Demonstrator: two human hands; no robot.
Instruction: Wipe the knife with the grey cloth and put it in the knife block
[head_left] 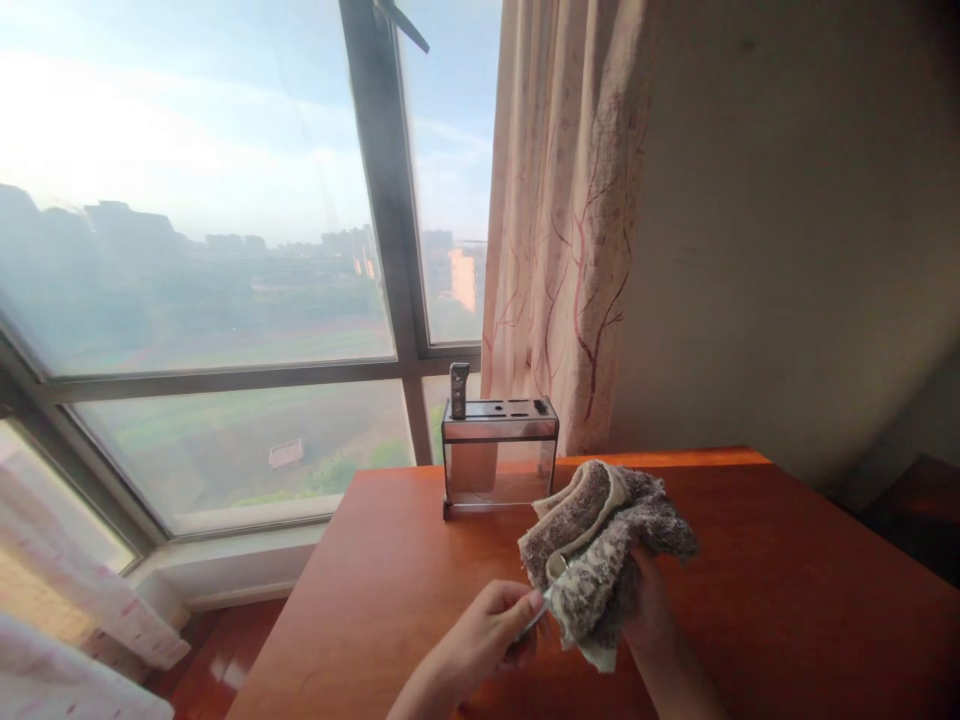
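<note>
My left hand (499, 625) is closed around a slim silvery tool (549, 598) that looks like a knife. Its far end runs into the folds of a fluffy grey-and-cream towel (600, 560), so most of it is hidden. Beneath and behind the towel, my right hand (643, 595) grips the cloth, its fingers largely covered. Both hands are above the front part of the table. Beyond them stands a clear-walled knife block (501, 470) with a slotted dark top. One knife handle (459, 390) sticks up from its left end.
The reddish-brown wooden table (375, 580) extends beneath my hands, its far edge just behind the block. Large windows (225, 300) are at the left and back. A patterned curtain (562, 230) hangs behind the block, beside a plain wall (772, 260).
</note>
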